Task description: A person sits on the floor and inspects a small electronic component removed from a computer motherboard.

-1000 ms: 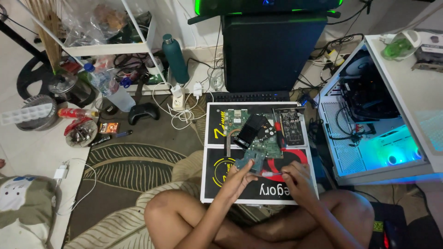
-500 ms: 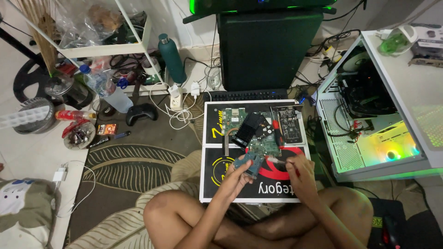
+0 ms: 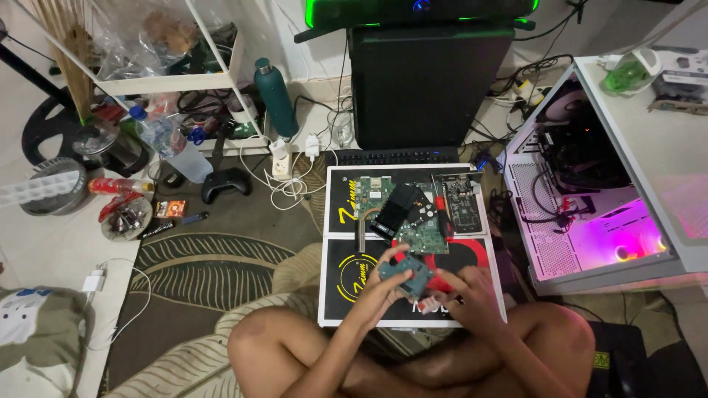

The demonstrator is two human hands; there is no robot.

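I sit cross-legged on the floor over a black work mat (image 3: pixel 346 280). My left hand (image 3: pixel 385 278) and my right hand (image 3: pixel 463 289) together hold a small green circuit board (image 3: pixel 408 271) tilted just above the mat's near half. Beyond it on the mat lie a larger green circuit board (image 3: pixel 422 237), a black rectangular part (image 3: pixel 398 205) leaning across another green board (image 3: pixel 374 191), and a dark expansion card (image 3: pixel 460 199) with a red-handled tool (image 3: pixel 441 207) beside it.
A white open computer case (image 3: pixel 590 214) glowing pink lies at the right. A black tower (image 3: pixel 420 81) stands behind a keyboard (image 3: pixel 398 155). At left are a green bottle (image 3: pixel 274 97), a power strip with cables (image 3: pixel 284 166), a game controller (image 3: pixel 225 183) and a shelf (image 3: pixel 169 74).
Both hands have lifted the small circuit board off the mat and drawn it toward me; my right hand came in to grip its right edge. The case's light turned from green to pink.
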